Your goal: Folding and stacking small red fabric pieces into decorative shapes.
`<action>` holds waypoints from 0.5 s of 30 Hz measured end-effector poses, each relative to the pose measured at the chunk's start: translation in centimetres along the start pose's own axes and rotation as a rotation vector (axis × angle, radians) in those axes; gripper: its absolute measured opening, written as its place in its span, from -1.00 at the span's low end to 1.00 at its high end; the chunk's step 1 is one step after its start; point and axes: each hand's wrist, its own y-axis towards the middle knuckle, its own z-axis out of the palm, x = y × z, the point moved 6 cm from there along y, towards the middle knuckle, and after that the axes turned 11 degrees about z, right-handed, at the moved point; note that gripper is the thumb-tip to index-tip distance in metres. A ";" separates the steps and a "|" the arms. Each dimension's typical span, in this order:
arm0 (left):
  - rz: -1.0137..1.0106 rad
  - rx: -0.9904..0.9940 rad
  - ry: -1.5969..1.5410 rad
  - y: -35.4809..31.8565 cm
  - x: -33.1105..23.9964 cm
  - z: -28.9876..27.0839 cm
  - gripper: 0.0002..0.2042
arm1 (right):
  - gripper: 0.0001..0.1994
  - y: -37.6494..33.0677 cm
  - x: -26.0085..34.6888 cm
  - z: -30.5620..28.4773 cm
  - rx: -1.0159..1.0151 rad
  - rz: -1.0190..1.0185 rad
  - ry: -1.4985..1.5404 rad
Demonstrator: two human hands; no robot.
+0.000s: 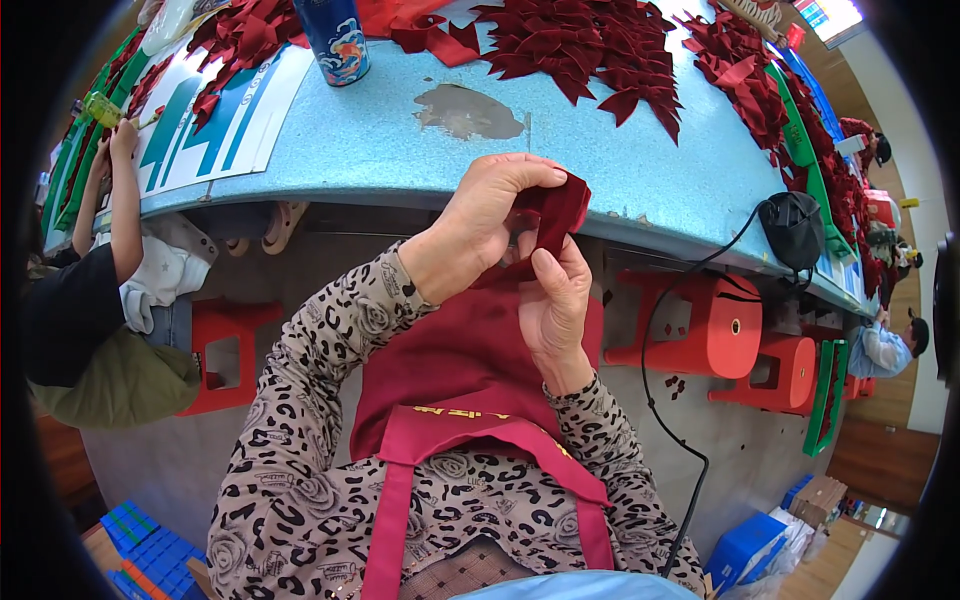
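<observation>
A strip of dark red velvet ribbon [566, 212] is folded between my two hands, just off the table's near edge. My left hand [485, 212] pinches its upper end between thumb and fingers. Lower down and to the right, my right hand [556, 302] grips the ribbon's lower part, thumb pressed against it. The ribbon bends into a loop between them, and part of it lies hidden behind my fingers. Across the table is a large pile of dark red velvet bows [590, 50].
The light blue table [400, 140] has a worn grey patch. A dark blue tumbler [335, 45] stands on it. A black bag [792, 228] hangs at the right edge, a black cable [652, 390] trailing down. Red stools [728, 328] stand on the floor. Another person [100, 290] sits at left.
</observation>
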 end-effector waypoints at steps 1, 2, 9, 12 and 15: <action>-0.004 -0.007 -0.004 0.1 0.0 0.0 -0.87 | -0.74 0.0 0.0 -0.1 -0.001 0.000 -0.009; -0.007 -0.013 -0.007 0.1 0.1 0.0 -0.86 | -0.74 0.1 0.0 -0.3 -0.002 -0.001 -0.018; 0.039 -0.017 0.003 -0.2 -0.2 0.6 -0.85 | -0.82 -0.1 0.2 -0.8 0.011 0.014 0.046; 0.047 -0.013 0.015 -0.1 -0.3 0.8 -0.84 | -0.80 -0.2 0.6 -0.8 -0.022 0.005 0.015; 0.062 0.004 0.041 -0.1 -0.4 1.1 -0.84 | -0.77 -0.3 0.9 -0.8 -0.062 0.002 -0.024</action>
